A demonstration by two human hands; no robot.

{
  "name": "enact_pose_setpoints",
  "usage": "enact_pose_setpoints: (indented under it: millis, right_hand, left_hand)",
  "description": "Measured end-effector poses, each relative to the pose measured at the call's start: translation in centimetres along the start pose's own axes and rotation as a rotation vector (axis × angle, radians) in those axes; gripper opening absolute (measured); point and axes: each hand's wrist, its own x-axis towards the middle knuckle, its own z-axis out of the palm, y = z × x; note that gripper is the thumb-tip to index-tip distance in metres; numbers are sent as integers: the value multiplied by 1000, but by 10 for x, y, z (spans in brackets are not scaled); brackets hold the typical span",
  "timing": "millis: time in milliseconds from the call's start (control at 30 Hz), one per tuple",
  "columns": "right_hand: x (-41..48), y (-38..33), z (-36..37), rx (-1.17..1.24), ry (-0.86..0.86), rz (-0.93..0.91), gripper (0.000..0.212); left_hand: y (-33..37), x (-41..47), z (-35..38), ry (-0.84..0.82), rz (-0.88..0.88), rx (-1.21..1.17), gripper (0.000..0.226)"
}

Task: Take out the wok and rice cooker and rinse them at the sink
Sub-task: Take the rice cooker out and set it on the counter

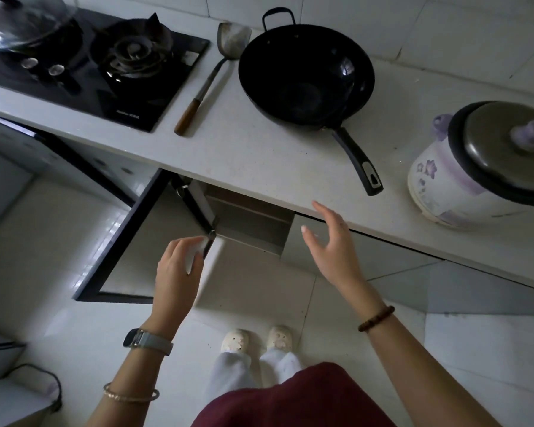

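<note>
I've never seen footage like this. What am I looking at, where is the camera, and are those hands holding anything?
There is no machine here: a person wears one camera on the head, looking down at their own arms and feet. On the pale countertop lie a black long-handled wok, a metal spatula with a wooden handle, and a white rice cooker with purple flowers; a black gas hob is at the left. The left hand grips the edge of an open cabinet door below. The right hand is open, holding nothing.

Glossy black wok (305, 75), wood-handled metal spatula (210, 78), matt speckled countertop (259, 155), shiny glass hob (111, 97)
</note>
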Motion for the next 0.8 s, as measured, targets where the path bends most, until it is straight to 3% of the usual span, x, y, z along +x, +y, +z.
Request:
enact_pose_setpoints:
  millis: [167, 433, 800]
  right_hand:
    - [0, -49, 21, -80, 37, -191, 49]
    - [-5, -115, 95, -140, 27, -292, 47]
    - [-20, -168, 186, -123, -35, -310, 44]
  left_hand:
    - [-35, -1, -31, 20, -94, 0, 24]
    - [-119, 16, -95, 68, -279, 31, 22]
    - [-223, 48, -112, -256, -439, 106, 25]
